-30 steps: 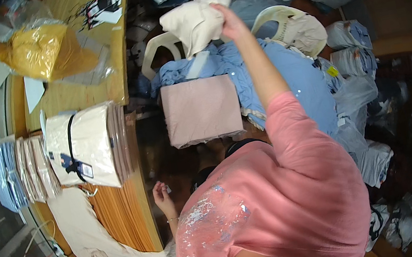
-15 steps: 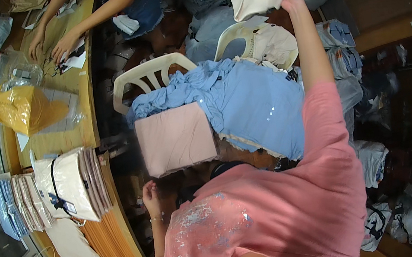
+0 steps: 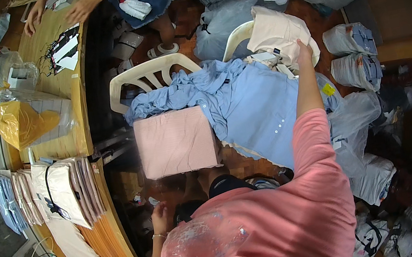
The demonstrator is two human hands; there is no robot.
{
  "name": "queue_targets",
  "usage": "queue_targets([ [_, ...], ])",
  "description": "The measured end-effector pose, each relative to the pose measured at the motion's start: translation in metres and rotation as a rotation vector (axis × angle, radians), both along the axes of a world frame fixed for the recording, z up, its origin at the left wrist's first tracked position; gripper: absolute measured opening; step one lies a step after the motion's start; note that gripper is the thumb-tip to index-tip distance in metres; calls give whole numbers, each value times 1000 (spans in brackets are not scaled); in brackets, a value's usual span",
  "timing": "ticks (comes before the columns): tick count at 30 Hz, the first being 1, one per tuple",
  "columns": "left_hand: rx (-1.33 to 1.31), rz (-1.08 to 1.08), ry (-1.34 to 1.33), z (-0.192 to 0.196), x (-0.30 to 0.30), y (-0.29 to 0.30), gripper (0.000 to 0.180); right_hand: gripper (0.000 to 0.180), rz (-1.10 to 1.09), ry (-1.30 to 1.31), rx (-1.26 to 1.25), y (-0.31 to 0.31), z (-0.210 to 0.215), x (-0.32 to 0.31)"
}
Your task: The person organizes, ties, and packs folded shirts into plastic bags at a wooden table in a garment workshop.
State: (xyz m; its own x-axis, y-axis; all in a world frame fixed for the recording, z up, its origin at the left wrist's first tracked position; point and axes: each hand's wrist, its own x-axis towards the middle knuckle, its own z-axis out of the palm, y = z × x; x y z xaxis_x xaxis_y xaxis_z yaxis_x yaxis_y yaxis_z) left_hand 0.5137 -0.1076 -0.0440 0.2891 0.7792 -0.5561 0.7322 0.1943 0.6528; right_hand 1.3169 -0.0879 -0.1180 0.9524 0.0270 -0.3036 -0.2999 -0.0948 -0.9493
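Your right hand (image 3: 304, 50) is at the cream cloth's (image 3: 277, 33) edge, its grip too hidden to tell; the white chair (image 3: 233, 40) under it likely props it up. Your left hand (image 3: 160, 217) hangs half-curled, visibly holding nothing.

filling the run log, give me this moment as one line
right hand: touching cream cloth | left hand: apart from it | blue cloth: beside pink block

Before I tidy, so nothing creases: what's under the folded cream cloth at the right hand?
An off-white plastic chair curves out left of the folded cream cloth; anything directly beneath is covered.
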Motion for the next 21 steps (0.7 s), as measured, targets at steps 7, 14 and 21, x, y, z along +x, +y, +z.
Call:
queue_targets([
  [7, -86, 37, 11, 16, 7, 4, 25, 52, -262, -499, -548, -19, -16, -72],
  [14, -121, 67, 33, -32, -60, -16, 29, 28, 340, -214, -344, -80, -117, -289],
  [21, -157, 173, 141, -104, -165, -39, 38, 19, 1377, 156, -478, -87, -98, -430],
])
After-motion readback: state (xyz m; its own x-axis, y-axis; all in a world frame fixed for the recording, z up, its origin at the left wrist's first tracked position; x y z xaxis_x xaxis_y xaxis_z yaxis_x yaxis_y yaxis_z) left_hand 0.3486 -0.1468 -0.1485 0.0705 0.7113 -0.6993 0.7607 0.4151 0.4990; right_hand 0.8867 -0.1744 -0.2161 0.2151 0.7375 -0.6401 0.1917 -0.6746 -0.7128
